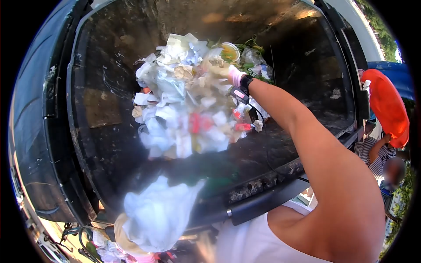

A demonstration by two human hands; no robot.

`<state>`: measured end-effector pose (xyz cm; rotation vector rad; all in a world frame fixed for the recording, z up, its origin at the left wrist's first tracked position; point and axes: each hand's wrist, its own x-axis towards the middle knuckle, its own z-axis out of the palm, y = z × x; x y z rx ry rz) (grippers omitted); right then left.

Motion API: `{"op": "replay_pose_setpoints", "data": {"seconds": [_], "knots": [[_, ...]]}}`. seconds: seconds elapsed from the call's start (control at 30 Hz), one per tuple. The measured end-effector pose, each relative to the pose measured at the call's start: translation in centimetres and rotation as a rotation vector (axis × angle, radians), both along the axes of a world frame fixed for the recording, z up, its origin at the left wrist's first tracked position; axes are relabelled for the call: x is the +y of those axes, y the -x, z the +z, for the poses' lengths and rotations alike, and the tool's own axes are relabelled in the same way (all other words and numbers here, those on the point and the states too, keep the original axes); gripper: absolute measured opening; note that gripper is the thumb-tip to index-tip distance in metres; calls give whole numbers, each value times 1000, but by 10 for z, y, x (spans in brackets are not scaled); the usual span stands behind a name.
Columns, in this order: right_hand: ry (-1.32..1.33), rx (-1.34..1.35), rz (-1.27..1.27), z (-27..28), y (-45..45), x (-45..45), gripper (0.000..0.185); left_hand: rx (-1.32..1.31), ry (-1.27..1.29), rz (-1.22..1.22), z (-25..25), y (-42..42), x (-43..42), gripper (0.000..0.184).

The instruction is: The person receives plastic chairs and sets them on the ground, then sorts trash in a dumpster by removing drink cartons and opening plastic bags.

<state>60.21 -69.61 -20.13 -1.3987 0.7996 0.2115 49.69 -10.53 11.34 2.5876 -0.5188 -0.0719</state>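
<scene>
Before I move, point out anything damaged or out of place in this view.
The dark container's near rim looks scuffed, with pale, rough patches breaking its surface. A blurred white plastic bag shows toward the near side, apart from the main trash heap.

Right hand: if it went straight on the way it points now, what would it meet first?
Probably the pale crumpled waste just beyond the right hand, within the rubbish heap. Blur and unclear depth leave the exact piece, and any gap, uncertain.
</scene>
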Motion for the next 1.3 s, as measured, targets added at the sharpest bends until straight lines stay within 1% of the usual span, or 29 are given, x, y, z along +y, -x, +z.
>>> {"op": "replay_pose_setpoints", "data": {"seconds": [0.07,0.13,0.2,0.27,0.3,0.33,0.37,0.4,0.43,0.47,0.53,0.57,0.63,0.67,0.77,0.8,0.9,0.93,0.97,1.0,1.07,1.1,1.13,1.17,1.2,1.27,1.3], "knots": [[39,207,-66,76,8,17,51,14,65,-96,1,-5,2,66],[583,223,695,86,30,17,59,-2,51,-76,1,-4,1,67],[454,338,884,102,59,40,76,7,46,-47,1,-3,1,67],[576,225,1098,-77,111,-2,74,49,47,-21,1,-1,1,66],[655,385,1118,-66,116,5,66,54,58,-16,1,-1,0,65],[731,546,1132,-42,119,15,58,59,67,-11,2,-2,-2,64],[769,545,1105,-2,113,19,52,64,76,-6,3,-2,-3,63],[807,543,1077,25,107,22,47,52,63,-20,2,-2,-1,62],[917,486,1103,28,109,15,53,42,50,-35,1,-3,1,62],[932,556,1158,32,110,9,52,32,38,-50,1,-3,2,61],[963,609,1531,37,117,5,57,64,24,-25,0,-1,5,62],[916,554,1592,27,129,-1,63,78,17,-8,0,-1,5,63],[931,536,1804,126,104,52,53,-2,-25,18,2,3,-7,64],[950,535,1781,137,106,61,47,-41,-49,33,3,5,-11,65],[1001,507,1677,141,113,68,33,14,-13,117,-9,8,12,64],[1011,517,1700,137,113,68,32,26,0,133,-10,9,21,63],[1040,518,1456,86,139,31,36,41,9,86,-4,6,11,62],[1067,521,1455,64,142,11,38,42,15,63,-2,6,8,61],[1107,538,1460,20,145,-18,46,47,26,41,1,4,2,60],[1097,550,1469,31,129,-27,40,49,44,18,3,1,-1,60],[955,505,1349,80,96,-37,33,48,64,-19,6,-2,-8,59],[947,421,1262,98,89,-42,28,-7,66,-73,8,-6,-13,52],[934,338,1178,113,85,-46,25,-26,61,-75,7,-6,-13,50],[896,285,1111,135,78,-44,28,-44,57,-74,4,-6,-12,48],[867,245,1069,141,77,-48,30,-60,51,-72,2,-5,-10,46],[624,136,853,156,75,-48,30,-41,104,-97,2,-6,-8,40],[523,135,681,168,77,-40,27,-53,119,-121,4,-9,-11,39]]}}
